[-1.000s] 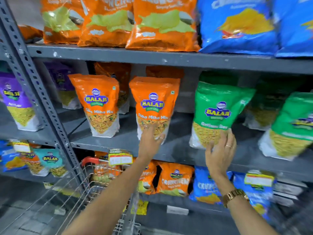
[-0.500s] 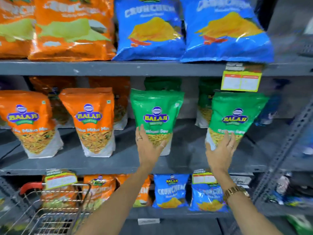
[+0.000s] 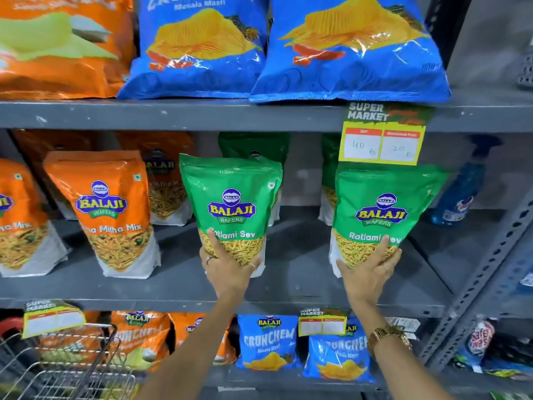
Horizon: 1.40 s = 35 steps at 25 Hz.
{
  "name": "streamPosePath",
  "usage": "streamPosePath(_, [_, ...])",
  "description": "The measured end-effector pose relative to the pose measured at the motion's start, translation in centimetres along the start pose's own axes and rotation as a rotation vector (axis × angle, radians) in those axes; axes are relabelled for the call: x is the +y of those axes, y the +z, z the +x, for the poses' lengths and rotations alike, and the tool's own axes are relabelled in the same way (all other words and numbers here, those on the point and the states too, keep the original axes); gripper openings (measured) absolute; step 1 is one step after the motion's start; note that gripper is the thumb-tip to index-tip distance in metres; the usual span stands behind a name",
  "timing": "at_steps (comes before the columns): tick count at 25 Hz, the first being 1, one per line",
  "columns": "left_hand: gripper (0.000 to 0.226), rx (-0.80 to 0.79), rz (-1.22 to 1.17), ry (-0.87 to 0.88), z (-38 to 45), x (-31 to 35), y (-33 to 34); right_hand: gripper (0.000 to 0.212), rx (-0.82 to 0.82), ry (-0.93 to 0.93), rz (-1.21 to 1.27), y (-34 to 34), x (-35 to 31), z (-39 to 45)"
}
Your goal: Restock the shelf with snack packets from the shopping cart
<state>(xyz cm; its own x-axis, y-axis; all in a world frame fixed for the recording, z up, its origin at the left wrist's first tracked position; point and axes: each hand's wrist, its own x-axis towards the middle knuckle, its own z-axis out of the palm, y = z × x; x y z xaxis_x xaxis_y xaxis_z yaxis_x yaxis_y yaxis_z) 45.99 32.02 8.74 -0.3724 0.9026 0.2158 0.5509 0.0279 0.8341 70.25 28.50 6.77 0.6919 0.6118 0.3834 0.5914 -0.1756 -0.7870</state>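
Observation:
Two green Ratlami Sev packets stand upright on the grey middle shelf (image 3: pixel 294 287). My left hand (image 3: pixel 227 269) presses flat against the bottom of the left green packet (image 3: pixel 230 197), fingers spread. My right hand (image 3: pixel 367 269) lies the same way on the lower front of the right green packet (image 3: pixel 386 203). More green packets stand behind both. The wire shopping cart (image 3: pixel 57 368) shows at the bottom left, its contents unclear.
Orange Mitha Mix packets (image 3: pixel 106 212) fill the shelf's left side. Large blue chip bags (image 3: pixel 349 50) and orange bags sit on the top shelf. A yellow price tag (image 3: pixel 382 142) hangs over the right packet. A blue spray bottle (image 3: pixel 461 192) stands at far right beside the upright post.
My view and both hands moved right from the orange packets to the green ones. Both hands now rest on the lower fronts of the two green packets, seen closer.

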Motion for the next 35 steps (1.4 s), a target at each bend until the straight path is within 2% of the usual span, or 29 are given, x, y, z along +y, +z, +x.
streamPosePath(6, [0.124, -0.040, 0.002, 0.055, -1.6, 1.7, 2.5, 0.109, 0.019, -0.031, 0.013, -0.5, 0.5, 0.1])
streamPosePath(9, [0.122, -0.041, 0.024, 0.028, -2.4, 2.5, 3.3, 0.109, 0.006, -0.031, 0.008, -0.6, 0.4, 0.1])
streamPosePath(22, [0.120, -0.031, 0.058, 0.040, -2.8, 2.6, 3.2, 0.107, -0.009, -0.038, -0.031, -0.7, 0.1, 0.0])
streamPosePath(27, [0.122, -0.042, 0.075, 0.031, -2.9, 2.6, 3.2, 0.110, -0.028, -0.053, -0.046, -0.9, 0.3, -0.1])
streamPosePath(30, [0.124, -0.103, 0.129, 0.017, -3.3, 2.4, 2.5, 0.117, -0.054, -0.037, -0.074, -0.9, 0.1, -0.5])
streamPosePath(32, [0.122, -0.105, 0.158, 0.060, -3.7, 2.2, 1.7, 0.109, -0.012, -0.068, -0.133, -1.0, -0.4, -1.1])
streamPosePath(35, [0.102, -0.052, 0.142, 0.234, -3.2, 2.1, -0.6, 0.080, 0.103, -0.214, -0.118, -1.2, -2.7, -2.4])
